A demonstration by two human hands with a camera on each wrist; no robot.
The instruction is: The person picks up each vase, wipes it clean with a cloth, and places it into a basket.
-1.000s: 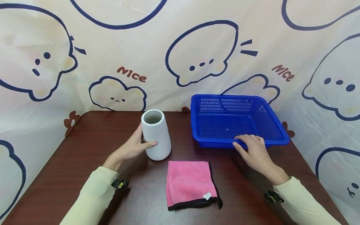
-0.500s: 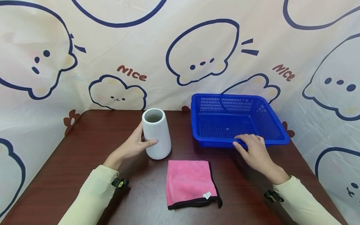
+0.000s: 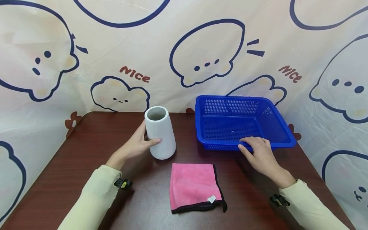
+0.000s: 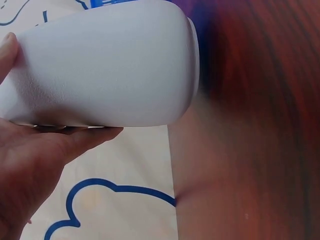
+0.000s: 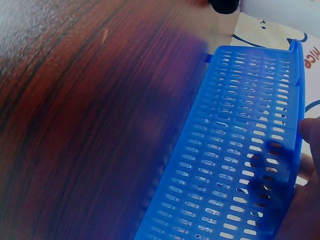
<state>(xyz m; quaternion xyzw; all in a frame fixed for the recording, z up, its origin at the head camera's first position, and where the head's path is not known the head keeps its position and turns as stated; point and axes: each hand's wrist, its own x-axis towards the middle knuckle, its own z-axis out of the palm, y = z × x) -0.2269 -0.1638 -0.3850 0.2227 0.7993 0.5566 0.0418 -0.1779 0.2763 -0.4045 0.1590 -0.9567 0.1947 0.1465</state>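
Note:
A white vase (image 3: 161, 137), tapered with a round mouth at the top, stands left of the middle in the head view. My left hand (image 3: 137, 143) grips it from the left, thumb across the front and fingers behind. The left wrist view has the vase (image 4: 110, 67) lying sideways across the picture, its base close over the tabletop. My right hand (image 3: 258, 156) holds the near rim of a blue plastic basket (image 3: 244, 146), fingers over the edge and thumb outside. Slotted basket wall (image 5: 230, 145) fills much of the right wrist view.
A folded pink cloth (image 3: 195, 185) with black edging and a white tag lies in front, between the hands. Everything is on a dark brown wooden table (image 3: 86, 143). A cartoon-printed curtain (image 3: 161, 48) hangs along the table's back and sides.
The vase, with my left hand around it, has risen a little and tilted slightly. My right hand, the basket and the cloth stay put.

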